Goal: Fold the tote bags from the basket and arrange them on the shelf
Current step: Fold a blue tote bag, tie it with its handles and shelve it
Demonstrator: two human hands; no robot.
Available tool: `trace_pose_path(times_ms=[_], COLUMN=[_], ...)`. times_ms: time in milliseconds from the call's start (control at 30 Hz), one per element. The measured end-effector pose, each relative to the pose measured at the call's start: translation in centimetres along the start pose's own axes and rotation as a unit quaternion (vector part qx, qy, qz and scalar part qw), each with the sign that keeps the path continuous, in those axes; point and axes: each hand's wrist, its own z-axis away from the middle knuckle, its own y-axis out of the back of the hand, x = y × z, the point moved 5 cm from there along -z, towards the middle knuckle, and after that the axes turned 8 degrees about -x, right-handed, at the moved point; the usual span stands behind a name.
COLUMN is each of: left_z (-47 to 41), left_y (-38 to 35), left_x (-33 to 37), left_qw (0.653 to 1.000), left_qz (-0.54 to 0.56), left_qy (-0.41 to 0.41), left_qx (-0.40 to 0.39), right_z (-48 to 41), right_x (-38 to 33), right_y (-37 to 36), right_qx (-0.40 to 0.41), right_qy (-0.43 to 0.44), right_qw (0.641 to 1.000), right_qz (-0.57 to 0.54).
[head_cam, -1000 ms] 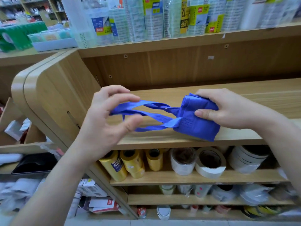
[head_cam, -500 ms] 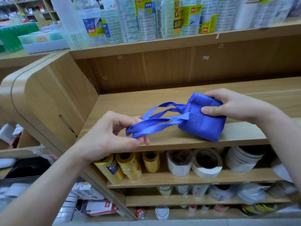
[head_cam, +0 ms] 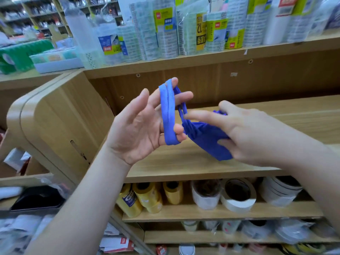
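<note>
Over the shelf (head_cam: 184, 162), your left hand (head_cam: 136, 129) wore the handles (head_cam: 166, 111) on straight fingers (head_cam: 185, 94) and your right hand (head_cam: 244, 129) gripped the folded tote bag (head_cam: 204, 138), which a slipping loop could have unrolled.

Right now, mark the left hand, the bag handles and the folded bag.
left hand (head_cam: 136, 129): head view, middle of the palm.
bag handles (head_cam: 167, 115): head view, flat strap looped over that hand.
folded bag (head_cam: 204, 139): head view, blue cloth body just past the straps.
</note>
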Motion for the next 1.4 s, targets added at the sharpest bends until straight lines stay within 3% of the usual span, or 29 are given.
trace_pose_path(times_ms=[67, 200, 300, 367, 467, 533, 567, 633, 767, 833, 933, 1000, 1067, 1100, 1167, 1233, 1333, 1400], left_z=[-0.8, -1.6, -0.5, 0.8, 3.0, 3.9, 4.0, 2.8, -1.5, -2.5, -1.9, -1.2, -0.6, -0.3, -0.1, -0.3, -1.0, -1.5], left_y=[-1.1, -2.4, -1.3, -0.4, 2.1, 3.5, 3.5, 2.1, -1.1, -1.7, -1.8, -1.4, -0.7, -0.5, -0.4, -0.8, -1.4, -1.8], left_x=[-0.2, -0.8, -0.9, -1.1, -1.2, -0.1, 0.8, 2.2, 2.8, 2.3, 1.8, 1.9, 1.7, 1.5, 1.6, 2.0, 2.2, 1.8], left_qw=[0.999, 0.995, 0.987, 0.987, 0.973, 0.936, 0.908, 0.863, 0.795, 0.805, 0.897, 0.954, 0.973, 0.972, 0.963, 0.955, 0.955, 0.965], left_qz=[0.014, 0.078, 0.150, 0.131, -0.030, -0.215, -0.319, -0.471, -0.603, -0.581, -0.424, -0.298, -0.214, -0.191, -0.180, -0.180, -0.154, -0.135], left_qy=[-0.004, -0.028, -0.059, -0.066, -0.016, 0.011, 0.016, 0.025, 0.060, 0.101, 0.081, 0.006, -0.068, -0.087, -0.100, -0.093, -0.057, -0.020], left_qx=[-0.034, -0.060, -0.021, 0.058, 0.228, 0.278, 0.271, 0.184, -0.001, -0.064, -0.093, -0.037, 0.058, 0.102, 0.171, 0.218, 0.246, 0.224], right_z=[-0.2, -1.1, -1.9, -2.1, -1.8, -1.5, -1.5, -1.5, -1.4, -1.3, -0.9, -0.7, -0.7, -0.8, -0.8, -0.8, -0.2, 0.1], right_x=[-1.4, -2.0, 0.0, 0.8, 1.8, 2.2, 2.2, 2.3, 1.6, 1.4, 2.0, 3.0, 4.1, 4.6, 5.1, 5.3, 5.0, 4.6], right_y=[0.2, -0.6, -1.0, -1.0, -1.3, -1.0, -0.8, -0.6, -1.6, -2.2, -3.1, -3.6, -3.7, -3.5, -2.9, -1.6, 0.6, 1.2], right_qx=[0.012, 0.106, 0.101, 0.054, -0.053, -0.098, -0.117, -0.154, -0.259, -0.309, -0.342, -0.316, -0.253, -0.209, -0.117, -0.017, 0.135, 0.186], right_qy=[-0.002, 0.043, 0.031, 0.051, 0.076, 0.086, 0.093, 0.098, 0.116, 0.130, 0.137, 0.151, 0.162, 0.159, 0.132, 0.093, 0.055, 0.026], right_qw=[0.999, 0.993, 0.990, 0.977, 0.934, 0.917, 0.910, 0.893, 0.856, 0.834, 0.778, 0.730, 0.689, 0.686, 0.729, 0.809, 0.912, 0.951], right_qz=[0.047, -0.025, -0.098, -0.201, -0.346, -0.378, -0.386, -0.410, -0.432, -0.437, -0.509, -0.586, -0.659, -0.678, -0.661, -0.581, -0.384, -0.246])
